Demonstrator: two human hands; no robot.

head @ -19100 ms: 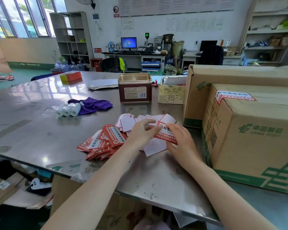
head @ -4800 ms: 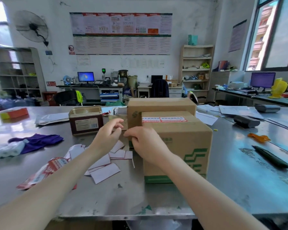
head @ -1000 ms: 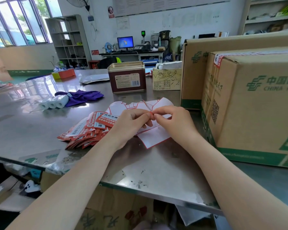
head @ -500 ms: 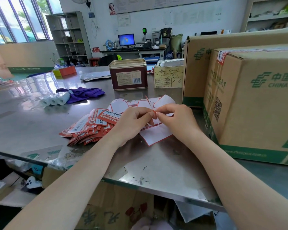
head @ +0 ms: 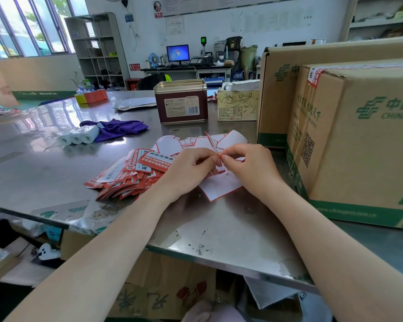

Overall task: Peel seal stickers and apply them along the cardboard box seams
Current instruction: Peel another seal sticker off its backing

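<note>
My left hand point(head: 188, 171) and my right hand point(head: 249, 168) meet fingertip to fingertip over the steel table point(head: 44, 166). Together they pinch the red edge of one seal sticker point(head: 219, 159); most of it is hidden behind my fingers. A fanned pile of red-and-white seal stickers point(head: 130, 175) lies just left of my left hand. White peeled backing papers point(head: 221, 187) lie under and behind my hands. The near cardboard box point(head: 358, 140), with green China Post print, stands at the right. A seal sticker point(head: 313, 75) wraps over its top left edge.
A larger cardboard box point(head: 277, 96) stands behind the near one. A maroon tin point(head: 181, 102), a small scribbled carton point(head: 237, 105), a purple cloth point(head: 116, 129) and white paper rolls point(head: 78, 137) sit further back. The table's front edge point(head: 219, 259) runs below my forearms.
Over the last second my hands stayed together, pinching the sticker with small finger shifts. About five seconds ago they were at the near box's top edge; the view has since turned back to the sticker pile.
</note>
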